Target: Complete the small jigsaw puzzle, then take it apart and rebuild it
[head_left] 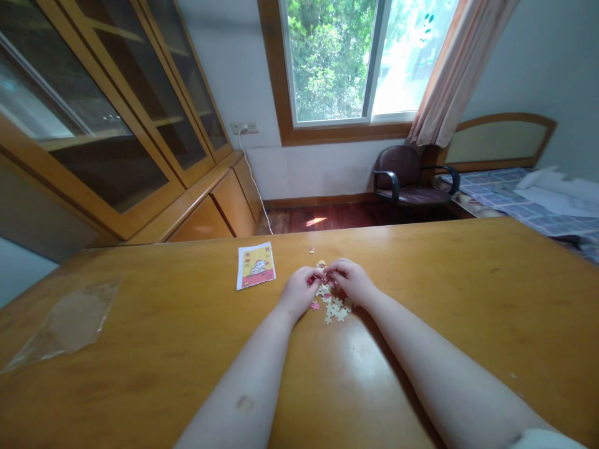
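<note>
A small pile of jigsaw puzzle pieces point(337, 309) lies on the table between my hands, many pale side up, some pink or red. My left hand point(298, 290) is at the pile's left edge, thumb and fingers closed on a red puzzle piece point(311, 280). From the right, my right hand point(353, 280) reaches over the pile, its fingertips pinched on a small piece close to the left fingertips; the hand partly hides it. A pink piece point(315, 305) lies just below my left hand. One loose piece point(311, 250) sits apart, beyond the pile.
A picture card point(256, 266) with a white cartoon animal lies left of my hands. Farther left on the wooden table point(178, 337) is a clear plastic bag point(70, 318). Beyond the table's far edge stand a glass-door cabinet point(224, 193), an office chair point(405, 178) and a bed point(505, 190).
</note>
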Action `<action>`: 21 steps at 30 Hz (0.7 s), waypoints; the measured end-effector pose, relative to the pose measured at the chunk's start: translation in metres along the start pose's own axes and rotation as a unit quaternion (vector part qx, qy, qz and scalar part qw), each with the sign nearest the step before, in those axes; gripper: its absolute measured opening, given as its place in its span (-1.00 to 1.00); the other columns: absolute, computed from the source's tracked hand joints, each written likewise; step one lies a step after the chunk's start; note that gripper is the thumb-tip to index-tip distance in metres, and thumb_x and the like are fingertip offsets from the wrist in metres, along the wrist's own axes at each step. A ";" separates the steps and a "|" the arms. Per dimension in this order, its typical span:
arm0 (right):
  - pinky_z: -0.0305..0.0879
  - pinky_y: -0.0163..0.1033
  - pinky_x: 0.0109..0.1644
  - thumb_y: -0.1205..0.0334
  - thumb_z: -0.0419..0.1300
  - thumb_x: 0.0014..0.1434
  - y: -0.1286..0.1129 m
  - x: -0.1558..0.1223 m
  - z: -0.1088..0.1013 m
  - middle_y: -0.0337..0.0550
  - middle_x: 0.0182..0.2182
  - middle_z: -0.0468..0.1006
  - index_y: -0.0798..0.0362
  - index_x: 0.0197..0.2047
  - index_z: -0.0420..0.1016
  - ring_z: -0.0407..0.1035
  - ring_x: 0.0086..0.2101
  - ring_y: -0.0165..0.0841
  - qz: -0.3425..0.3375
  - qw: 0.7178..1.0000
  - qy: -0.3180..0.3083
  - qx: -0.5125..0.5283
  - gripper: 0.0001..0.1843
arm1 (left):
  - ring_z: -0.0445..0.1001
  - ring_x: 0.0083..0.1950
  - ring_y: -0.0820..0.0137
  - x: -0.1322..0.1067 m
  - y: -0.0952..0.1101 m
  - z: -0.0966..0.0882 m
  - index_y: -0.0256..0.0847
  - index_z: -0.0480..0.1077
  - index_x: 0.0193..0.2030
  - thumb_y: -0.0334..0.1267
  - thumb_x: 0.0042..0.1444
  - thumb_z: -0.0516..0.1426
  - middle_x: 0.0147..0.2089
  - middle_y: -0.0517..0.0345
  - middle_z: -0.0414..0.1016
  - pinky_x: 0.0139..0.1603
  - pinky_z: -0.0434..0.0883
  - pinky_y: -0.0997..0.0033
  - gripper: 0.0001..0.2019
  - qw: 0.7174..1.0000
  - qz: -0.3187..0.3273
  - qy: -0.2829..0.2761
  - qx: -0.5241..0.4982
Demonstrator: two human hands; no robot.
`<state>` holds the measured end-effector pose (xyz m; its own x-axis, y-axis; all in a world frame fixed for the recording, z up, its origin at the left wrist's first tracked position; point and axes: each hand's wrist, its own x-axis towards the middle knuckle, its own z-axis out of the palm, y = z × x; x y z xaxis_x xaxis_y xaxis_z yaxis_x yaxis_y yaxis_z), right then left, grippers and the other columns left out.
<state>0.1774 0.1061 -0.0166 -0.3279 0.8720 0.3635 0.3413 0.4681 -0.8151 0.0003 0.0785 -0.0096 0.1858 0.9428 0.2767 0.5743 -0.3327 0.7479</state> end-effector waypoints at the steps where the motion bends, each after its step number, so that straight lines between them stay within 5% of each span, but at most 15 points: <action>1: 0.35 -0.22 -0.11 0.35 0.14 0.11 0.000 0.000 0.000 -0.16 -0.32 0.58 0.01 -0.29 0.59 0.45 -0.26 -0.34 0.015 1.000 -0.004 0.011 -0.81 | 0.47 -0.20 0.39 0.000 0.000 0.000 -0.18 0.47 -0.29 -0.38 0.08 0.12 -0.27 0.16 0.51 -0.14 0.41 0.38 -0.90 1.000 -0.003 0.003 -0.007; 7: 0.37 -0.23 -0.18 0.18 0.21 0.09 -0.003 -0.002 0.002 -0.19 -0.35 0.62 0.04 -0.23 0.57 0.47 -0.33 -0.34 0.102 0.993 -0.022 0.050 -0.81 | 0.46 -0.26 0.41 0.000 0.002 -0.001 -0.20 0.40 -0.40 -0.43 0.04 0.11 -0.33 0.20 0.48 -0.18 0.41 0.41 -0.92 1.000 -0.012 -0.010 -0.022; 21: 0.33 -0.20 -0.12 0.33 0.10 0.14 0.004 0.000 -0.004 -0.13 -0.33 0.57 0.03 -0.28 0.58 0.43 -0.26 -0.32 0.041 0.998 0.029 -0.032 -0.79 | 0.48 -0.10 0.32 0.002 -0.004 -0.009 -0.19 0.47 -0.26 -0.45 0.13 0.01 -0.20 0.10 0.53 -0.01 0.42 0.28 -0.79 0.997 -0.025 0.062 0.044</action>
<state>0.1822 0.1090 -0.0181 -0.2463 0.9136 0.3237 0.4219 0.4017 -0.8128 -0.0092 0.0813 -0.0068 0.0579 0.9465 0.3173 0.6484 -0.2773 0.7090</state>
